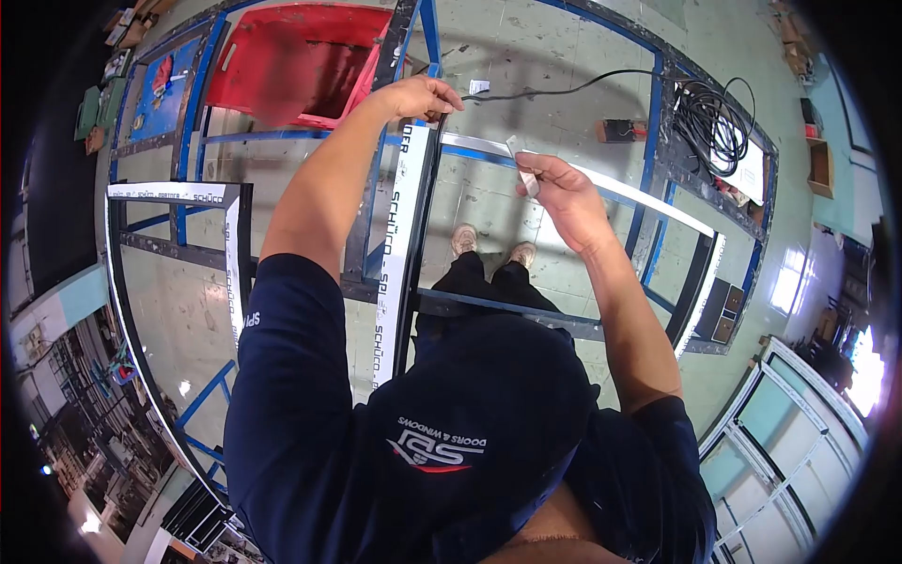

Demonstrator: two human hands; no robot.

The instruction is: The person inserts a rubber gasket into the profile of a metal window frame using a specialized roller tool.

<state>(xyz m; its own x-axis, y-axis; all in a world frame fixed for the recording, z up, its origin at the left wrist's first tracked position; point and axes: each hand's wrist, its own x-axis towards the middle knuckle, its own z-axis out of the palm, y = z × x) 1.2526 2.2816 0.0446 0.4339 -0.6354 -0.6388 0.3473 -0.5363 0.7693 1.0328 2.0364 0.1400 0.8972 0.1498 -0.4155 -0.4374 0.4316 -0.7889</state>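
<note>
My left hand (pixel 420 99) is closed at the upper corner of a window frame (pixel 399 207) wrapped in white SCHÜCO film. A thin black gasket cord (pixel 564 91) runs from its fingertips off to the right; the exact grip is partly hidden. Between the thumb and fingers of my right hand (pixel 567 199) is a small crumpled white strip (pixel 529 179), seemingly film or tape. This hand hovers just past the frame's far white rail (pixel 606 181).
A coil of black cord (pixel 719 122) lies on the right of the blue-edged work stand (pixel 648 155). A red bin (pixel 291 56) stands beyond my left arm. Another filmed frame (pixel 174 193) is on the left. A small dark box (pixel 622 131) sits ahead.
</note>
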